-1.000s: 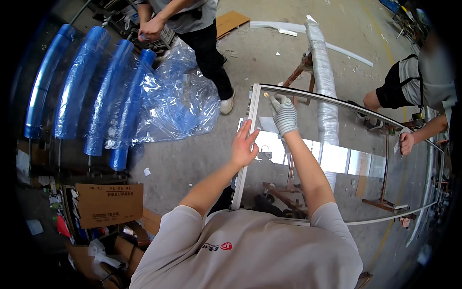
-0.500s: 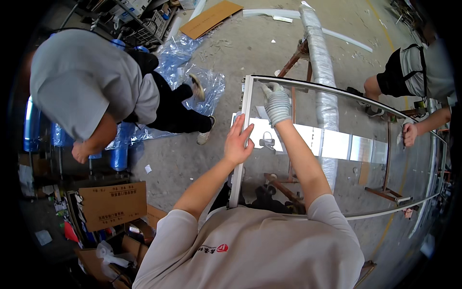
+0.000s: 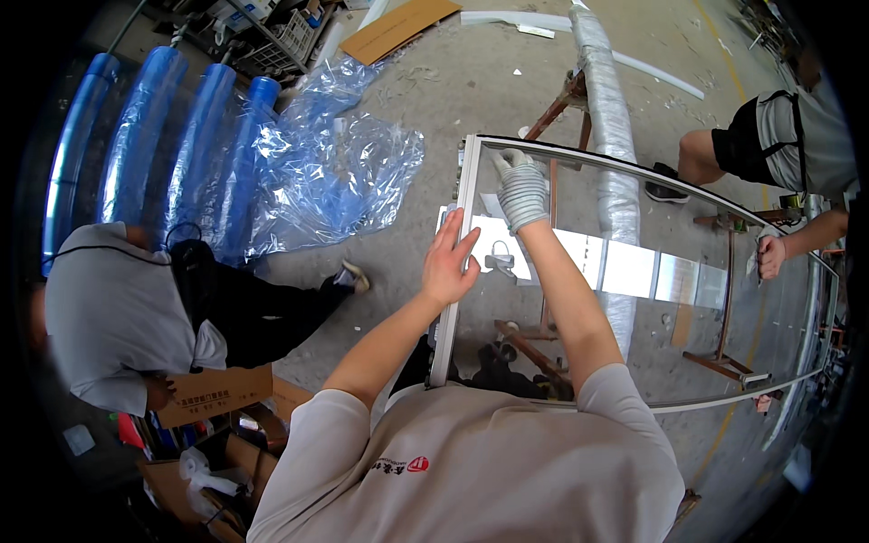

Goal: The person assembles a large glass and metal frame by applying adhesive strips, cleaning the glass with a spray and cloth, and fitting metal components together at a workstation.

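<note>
A large glass panel (image 3: 579,208) in a pale metal frame (image 3: 464,192) lies before me. My left hand (image 3: 450,267), bare, rests on the frame's left bar with its fingers stretched out. On the glass near the far left corner is my right hand (image 3: 522,195), in a striped white glove, its fingers bent together; whatever they may hold is hidden. A pale handle-like fitting (image 3: 500,261) shows through or on the glass between my arms. At the panel's right end, a co-worker's hand (image 3: 771,257) is closed around something small and whitish.
A plastic-wrapped long bundle (image 3: 608,118) and brown trestles (image 3: 572,94) stand beneath the panel. To the left lie blue film rolls (image 3: 140,136) and loose film (image 3: 362,172). Another person (image 3: 127,308) bends over cardboard boxes (image 3: 217,394) at lower left. Flat cardboard (image 3: 398,29) lies farther off.
The person on the left has moved nearer and lower, to the boxes, uncovering the blue rolls. My hands keep nearly the same places on the panel.
</note>
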The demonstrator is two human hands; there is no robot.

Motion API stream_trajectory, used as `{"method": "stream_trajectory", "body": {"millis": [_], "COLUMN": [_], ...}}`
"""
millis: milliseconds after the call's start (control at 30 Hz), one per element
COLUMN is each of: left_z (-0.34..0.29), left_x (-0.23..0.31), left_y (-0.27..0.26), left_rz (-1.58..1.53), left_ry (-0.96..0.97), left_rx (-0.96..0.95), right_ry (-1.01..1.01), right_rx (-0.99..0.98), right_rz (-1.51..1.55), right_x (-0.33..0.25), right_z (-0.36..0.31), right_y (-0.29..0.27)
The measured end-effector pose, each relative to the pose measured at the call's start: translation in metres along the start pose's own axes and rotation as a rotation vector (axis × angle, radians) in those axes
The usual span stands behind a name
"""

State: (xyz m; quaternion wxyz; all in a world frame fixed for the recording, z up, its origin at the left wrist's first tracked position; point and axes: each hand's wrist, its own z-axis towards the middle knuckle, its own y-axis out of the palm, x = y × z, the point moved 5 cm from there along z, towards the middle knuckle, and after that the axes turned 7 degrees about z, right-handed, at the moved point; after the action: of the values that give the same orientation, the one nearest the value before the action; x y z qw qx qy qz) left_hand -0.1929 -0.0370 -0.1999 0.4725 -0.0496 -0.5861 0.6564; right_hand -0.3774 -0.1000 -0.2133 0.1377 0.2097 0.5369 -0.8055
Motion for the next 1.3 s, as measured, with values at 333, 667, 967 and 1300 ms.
{"method": "stream_trajectory", "body": {"millis": [333, 667, 967, 1300], "left_z": [-0.001, -0.001, -0.002, 0.001], "left_x": [0.001, 0.001, -0.003, 0.000], "left_y": [-0.002, -0.001, -0.001, 0.001], "left_rz": [-0.026, -0.014, -0.003, 0.005], "left_ry": [-0.028, -0.035, -0.037, -0.031], "left_rx": [-0.034, -0.045, -0.038, -0.035], "right_ry": [0.027, 0.010, 0.072, 0.124], "right_rx": [0.010, 0.053, 0.045, 0.059], "right_rz": [-0.004, -0.022, 0.002, -0.041], "right_x": [-0.003, 0.003, -0.003, -0.001], "right_z": [-0.003, -0.003, -0.004, -0.007], "right_y": [-0.002, 0.004, -0.003, -0.002]}}
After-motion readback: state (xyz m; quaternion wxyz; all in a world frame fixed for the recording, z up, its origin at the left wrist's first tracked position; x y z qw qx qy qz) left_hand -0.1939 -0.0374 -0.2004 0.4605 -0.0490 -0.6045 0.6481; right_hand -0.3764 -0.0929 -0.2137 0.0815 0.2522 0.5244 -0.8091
